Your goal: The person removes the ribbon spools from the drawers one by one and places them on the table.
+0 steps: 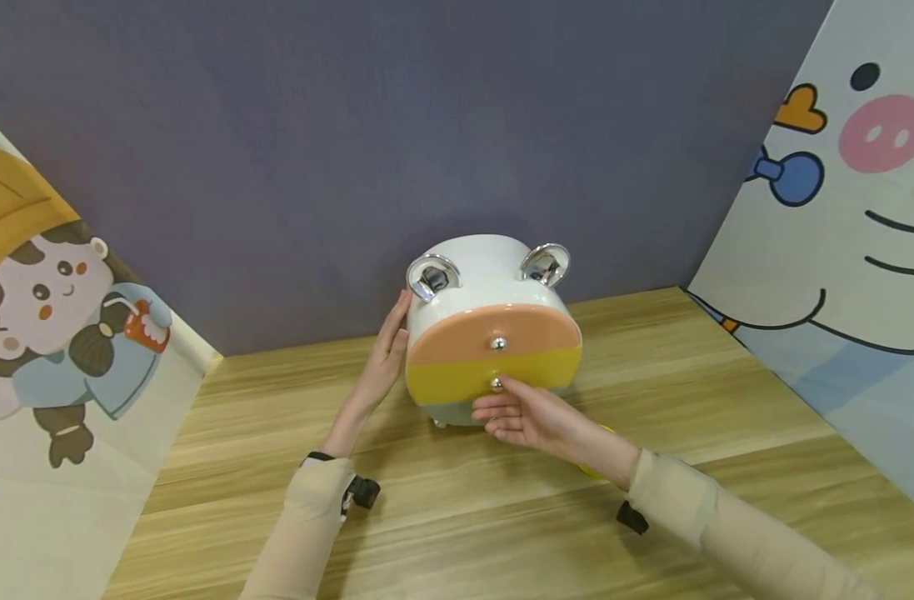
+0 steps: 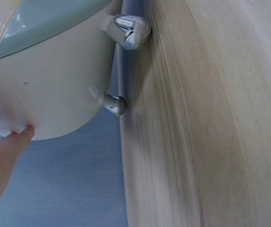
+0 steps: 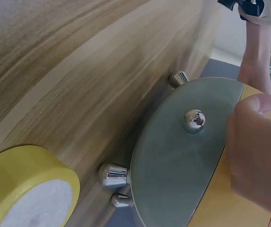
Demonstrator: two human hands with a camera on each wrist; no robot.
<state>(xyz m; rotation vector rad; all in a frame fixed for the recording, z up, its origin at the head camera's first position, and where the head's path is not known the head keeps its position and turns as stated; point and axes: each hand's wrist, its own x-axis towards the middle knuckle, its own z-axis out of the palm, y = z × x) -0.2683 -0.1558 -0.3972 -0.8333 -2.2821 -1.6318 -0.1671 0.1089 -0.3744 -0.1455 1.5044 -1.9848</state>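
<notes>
A rounded white cabinet [image 1: 486, 275] with chrome ears has orange, yellow and grey-green drawer fronts, all flush in the body. My left hand [image 1: 384, 358] rests its fingertips on the cabinet's left side, fingers nearly straight; the left wrist view shows them on the white wall. At the yellow drawer [image 1: 449, 382], my right hand [image 1: 535, 417] has its thumb tip at the chrome knob [image 1: 496, 383], its loosely bent fingers just below. The right wrist view hides that knob behind the hand, so a pinch cannot be confirmed. The grey-green drawer's knob [image 3: 194, 121] is untouched.
A yellow round object [image 3: 36, 182] with a white face lies on the wooden table [image 1: 442, 533], partly behind my right forearm in the head view. Chrome feet [image 2: 130, 32] hold the cabinet off the tabletop. A dark partition [image 1: 314, 183] stands behind; cartoon-printed panels flank the table.
</notes>
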